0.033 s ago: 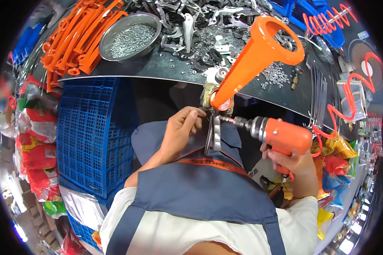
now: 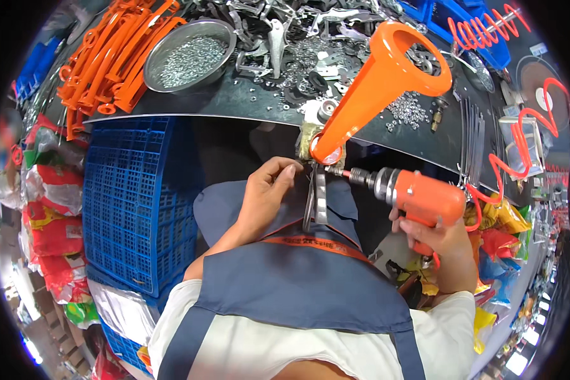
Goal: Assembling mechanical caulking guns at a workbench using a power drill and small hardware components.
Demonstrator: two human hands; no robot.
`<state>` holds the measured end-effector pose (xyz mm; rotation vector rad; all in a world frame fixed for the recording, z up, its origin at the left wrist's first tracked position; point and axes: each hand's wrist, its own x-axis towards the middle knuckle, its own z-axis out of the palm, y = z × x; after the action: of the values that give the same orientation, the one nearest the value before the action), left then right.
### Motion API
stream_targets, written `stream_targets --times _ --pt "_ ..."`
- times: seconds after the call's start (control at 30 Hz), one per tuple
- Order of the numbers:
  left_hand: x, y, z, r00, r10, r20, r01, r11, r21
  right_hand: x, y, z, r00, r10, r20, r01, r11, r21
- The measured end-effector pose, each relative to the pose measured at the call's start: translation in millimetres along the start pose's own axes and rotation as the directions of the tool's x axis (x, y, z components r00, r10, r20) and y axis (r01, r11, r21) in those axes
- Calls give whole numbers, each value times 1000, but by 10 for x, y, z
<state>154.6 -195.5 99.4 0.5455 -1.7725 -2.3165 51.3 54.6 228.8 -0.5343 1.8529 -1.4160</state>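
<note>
My right hand (image 2: 442, 239) is wrapped round the grip of an orange power driver (image 2: 427, 197). Its bit points left and reaches the top of a metal handle (image 2: 321, 197) below the small end of a large orange tapered part (image 2: 367, 95). That part slants up to the right, its wide ring end over the bench, its narrow end resting at a worn fixture (image 2: 307, 136) on the bench edge. On the other side, my left hand (image 2: 265, 193) has thumb and forefinger pinched together by the handle's top; whatever lies between them is too small to make out.
Orange parts (image 2: 111, 60) are piled at the back left beside a metal bowl (image 2: 218, 66) of small fasteners. Loose metal levers (image 2: 275, 47) and nuts (image 2: 410, 113) cover the bench. Blue crates (image 2: 123, 202) stand left; a coiled red hose (image 2: 516, 149) hangs right.
The driver has shifted slightly left and up, bringing its bit closer to the handle's top. My left fingertips have stretched a little farther toward the same spot.
</note>
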Motion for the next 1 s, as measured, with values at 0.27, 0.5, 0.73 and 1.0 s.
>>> stream_targets --times 0.27,0.5,0.73,1.0 --pt "352 14 200 859 485 160 -462 604 649 389 -182 -36 990 134 38 -127 981 -146" --pt "556 -100 322 794 570 211 -529 476 703 685 -662 -30 957 176 230 -25 841 -541" --pt "602 -178 362 718 661 218 -573 383 725 965 -1098 132 898 379 221 -57 601 -797" --pt "560 -133 104 821 550 155 -544 669 506 488 -930 -239 987 140 82 -90 893 -440"
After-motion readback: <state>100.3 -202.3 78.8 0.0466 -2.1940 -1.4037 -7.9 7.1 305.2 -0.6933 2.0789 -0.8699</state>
